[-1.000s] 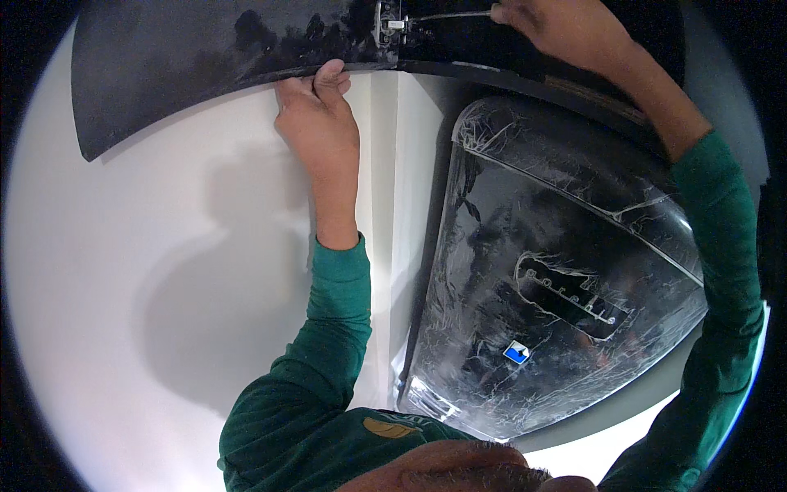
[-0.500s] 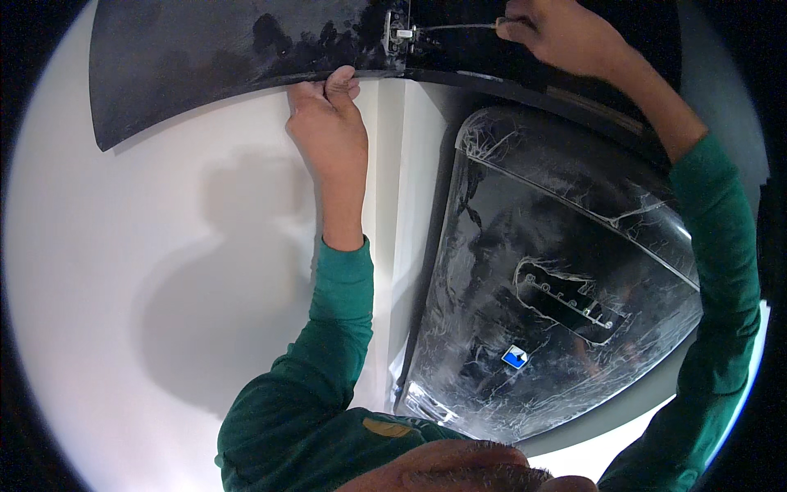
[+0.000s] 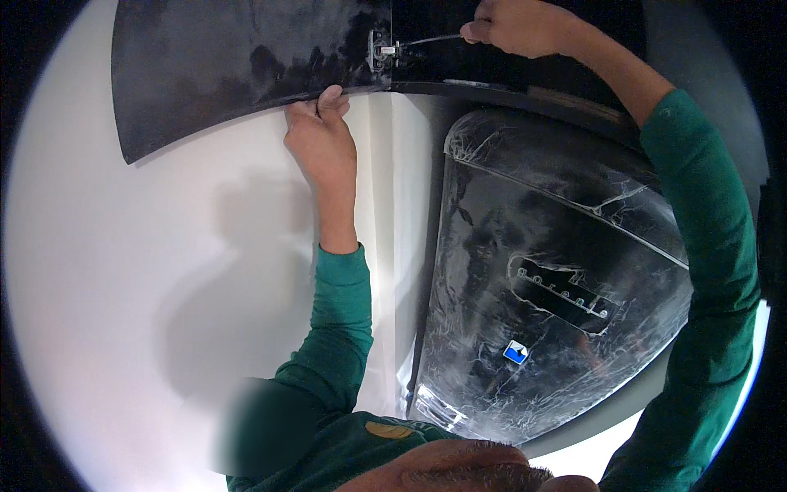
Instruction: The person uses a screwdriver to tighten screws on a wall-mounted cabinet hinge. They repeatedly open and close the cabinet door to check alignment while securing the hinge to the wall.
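A curved, smudged black panel (image 3: 188, 57) spans the top of the view, meeting a darker black panel (image 3: 525, 78) at a seam with a small metal bracket (image 3: 379, 51). My left hand (image 3: 320, 139) grips the left panel's lower edge from below, fingers bent against it. My right hand (image 3: 525, 31), above and right of the bracket, has its fingers closed on the end of a thin rod (image 3: 430, 39) that runs to the bracket; whether it is a tool or part of the fitting I cannot tell.
A white wall (image 3: 115, 271) with my shadow lies at left, beside a pale vertical edge (image 3: 381, 189). At right sits a large black appliance (image 3: 484, 230) in crinkled clear film, with a blue-and-white sticker (image 3: 515, 352).
The upper panels and bracket appear slightly lower in view. My right hand has shifted left and changed angle on the rod; my left hand keeps its hold on the edge.
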Action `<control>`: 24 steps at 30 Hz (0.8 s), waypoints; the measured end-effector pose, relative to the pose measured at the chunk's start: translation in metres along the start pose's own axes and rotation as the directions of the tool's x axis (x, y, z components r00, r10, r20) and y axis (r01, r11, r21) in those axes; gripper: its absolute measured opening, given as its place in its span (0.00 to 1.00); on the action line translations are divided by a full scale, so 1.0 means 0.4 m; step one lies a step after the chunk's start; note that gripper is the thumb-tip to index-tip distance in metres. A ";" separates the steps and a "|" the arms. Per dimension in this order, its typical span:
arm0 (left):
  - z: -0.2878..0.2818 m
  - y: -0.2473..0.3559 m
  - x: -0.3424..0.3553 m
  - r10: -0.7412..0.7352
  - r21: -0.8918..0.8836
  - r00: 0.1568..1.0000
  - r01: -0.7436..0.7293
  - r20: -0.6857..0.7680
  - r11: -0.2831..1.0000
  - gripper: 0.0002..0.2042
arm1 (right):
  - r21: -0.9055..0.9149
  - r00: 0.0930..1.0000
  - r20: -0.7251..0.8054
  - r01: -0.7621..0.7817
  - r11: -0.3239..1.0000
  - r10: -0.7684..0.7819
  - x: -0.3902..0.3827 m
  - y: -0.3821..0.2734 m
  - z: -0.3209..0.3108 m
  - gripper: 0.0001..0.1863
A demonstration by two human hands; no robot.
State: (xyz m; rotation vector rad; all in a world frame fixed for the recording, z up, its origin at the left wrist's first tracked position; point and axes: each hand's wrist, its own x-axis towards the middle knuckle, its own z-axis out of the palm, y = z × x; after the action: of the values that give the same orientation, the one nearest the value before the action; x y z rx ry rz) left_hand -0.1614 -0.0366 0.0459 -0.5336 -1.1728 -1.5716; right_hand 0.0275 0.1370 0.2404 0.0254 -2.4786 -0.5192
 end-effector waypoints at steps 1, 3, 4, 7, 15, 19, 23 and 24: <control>-0.009 0.005 -0.001 -0.019 0.027 1.000 0.019 0.002 0.999 0.09 | -0.046 1.000 -0.022 0.019 0.999 -0.020 0.000 0.007 0.010 0.25; -0.025 -0.004 0.000 -0.016 0.044 1.000 0.016 -0.001 0.999 0.10 | -0.139 0.995 -0.073 0.064 0.988 -0.075 0.017 0.033 0.039 0.25; -0.035 -0.007 0.001 -0.016 0.055 1.000 0.016 -0.005 0.998 0.10 | -0.222 0.986 -0.110 0.101 0.970 -0.128 0.029 0.055 0.025 0.24; -0.013 0.018 -0.004 0.015 0.007 1.000 -0.015 0.004 1.000 0.10 | -0.200 0.942 -0.335 -0.075 0.977 0.004 0.002 0.090 -0.087 0.19; -0.007 0.007 -0.007 0.018 -0.012 0.999 -0.018 0.028 1.000 0.09 | -0.418 0.923 -0.373 -0.079 0.905 -0.092 0.124 0.178 -0.114 0.15; -0.024 -0.005 0.001 0.025 -0.058 1.000 -0.025 -0.012 0.998 0.11 | -0.246 0.895 -0.444 -0.067 0.967 -0.051 0.181 0.194 -0.084 0.16; -0.010 0.004 -0.002 0.000 -0.028 1.000 0.001 0.006 1.000 0.11 | -0.103 0.854 -0.518 -0.107 0.989 0.038 0.186 0.214 -0.062 0.16; -0.009 0.003 0.000 -0.004 -0.022 1.000 0.005 0.010 1.000 0.11 | -0.126 0.839 -0.544 -0.112 0.986 0.025 0.189 0.220 -0.062 0.16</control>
State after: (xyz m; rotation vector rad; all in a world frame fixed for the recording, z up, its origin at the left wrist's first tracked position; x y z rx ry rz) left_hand -0.1594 -0.0397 0.0447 -0.5544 -1.1658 -1.5891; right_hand -0.0117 0.1992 0.3338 0.0182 -1.8724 -0.5781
